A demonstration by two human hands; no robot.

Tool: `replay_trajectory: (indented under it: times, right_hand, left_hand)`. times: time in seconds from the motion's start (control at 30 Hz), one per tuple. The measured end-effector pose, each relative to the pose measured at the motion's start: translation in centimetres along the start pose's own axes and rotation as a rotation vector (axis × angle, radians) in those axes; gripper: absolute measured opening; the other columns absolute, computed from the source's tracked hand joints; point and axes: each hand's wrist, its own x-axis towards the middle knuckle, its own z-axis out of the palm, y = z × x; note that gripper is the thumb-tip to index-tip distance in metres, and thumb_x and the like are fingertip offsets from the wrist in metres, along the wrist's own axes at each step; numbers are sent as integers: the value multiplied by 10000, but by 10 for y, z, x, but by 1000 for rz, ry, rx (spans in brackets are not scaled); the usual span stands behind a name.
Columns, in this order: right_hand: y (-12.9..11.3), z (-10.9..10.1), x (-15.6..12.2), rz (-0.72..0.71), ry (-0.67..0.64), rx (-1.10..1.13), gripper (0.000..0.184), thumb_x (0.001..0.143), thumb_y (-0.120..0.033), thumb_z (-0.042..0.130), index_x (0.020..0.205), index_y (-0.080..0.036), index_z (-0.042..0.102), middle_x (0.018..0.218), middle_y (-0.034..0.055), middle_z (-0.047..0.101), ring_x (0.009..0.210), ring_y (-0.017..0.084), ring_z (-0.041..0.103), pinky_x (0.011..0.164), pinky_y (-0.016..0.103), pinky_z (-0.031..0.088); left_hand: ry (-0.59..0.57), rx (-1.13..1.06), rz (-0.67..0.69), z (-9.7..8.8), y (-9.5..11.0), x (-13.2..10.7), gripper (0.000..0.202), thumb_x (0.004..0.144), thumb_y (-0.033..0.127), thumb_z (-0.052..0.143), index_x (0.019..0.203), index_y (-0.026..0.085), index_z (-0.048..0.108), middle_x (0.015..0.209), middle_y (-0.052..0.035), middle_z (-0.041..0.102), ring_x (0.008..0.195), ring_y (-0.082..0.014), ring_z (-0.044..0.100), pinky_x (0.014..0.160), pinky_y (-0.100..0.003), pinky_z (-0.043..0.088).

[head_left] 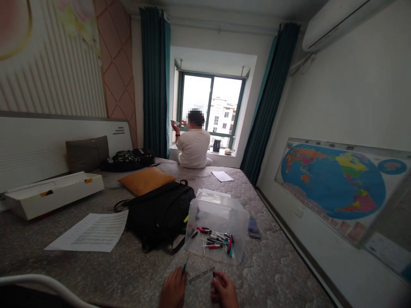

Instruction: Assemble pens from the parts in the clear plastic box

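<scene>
My left hand is closed round a slim teal pen, its thin end pointing up and away from me. My right hand pinches a small dark piece, too small to name for certain. Both hands are low over the bed, apart from each other, with the printed word "protector" on the surface between them. Just beyond them a clear plastic box holds several pens and markers in black, red, white and teal, lying in a loose heap.
Left of the box lies a black backpack, with a printed sheet beside it. Farther back are an orange cushion, a long white box and another paper. A person sits by the window, facing away.
</scene>
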Motion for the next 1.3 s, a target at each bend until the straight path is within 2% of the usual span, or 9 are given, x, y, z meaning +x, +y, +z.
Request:
replay_trajectory:
  times: [0.3, 0.57, 0.83, 1.1, 1.3]
  right_hand:
    - [9, -7, 7, 32, -56, 28, 714, 522, -539, 840, 1091, -154, 645, 681, 36, 694, 473, 135, 611, 422, 230, 481]
    - [8, 0, 5, -19, 10, -50, 668, 518, -514, 820, 1042, -134, 653, 613, 22, 661, 420, 140, 585, 368, 221, 442]
    - [3, 2, 1, -18, -1, -100, 651, 548, -478, 805, 1058, -114, 629, 636, 39, 676, 425, 131, 583, 381, 218, 449]
    - [4, 1, 3, -5, -3, -104, 638, 568, -470, 803, 1072, -130, 613, 639, 33, 678, 428, 133, 581, 375, 214, 439]
    - [0, 3, 1, -12, 3, -118, 587, 608, -432, 794, 1072, -124, 610, 658, 35, 679, 434, 130, 587, 384, 216, 452]
  left_hand:
    - [2, -119, -80, -9, 4, 2, 398, 990, 388, 303, 1032, 227, 664, 1002, -58, 733, 937, -200, 681, 859, -331, 488]
    - [6, -164, -95, -8, 0, 1, 394, 982, 415, 319, 1030, 214, 654, 996, -79, 730, 927, -222, 681, 845, -337, 480]
    - [-15, -247, -139, -7, -2, 4, 378, 960, 446, 354, 1031, 226, 653, 954, -70, 734, 882, -243, 685, 794, -342, 482]
    - [-176, -527, -157, -27, -3, -8, 424, 928, 529, 362, 927, 224, 656, 828, -63, 715, 803, -235, 670, 762, -315, 490]
    - [-297, -678, -122, -39, -9, -7, 454, 891, 595, 432, 897, 206, 666, 859, -55, 723, 808, -220, 663, 779, -293, 504]
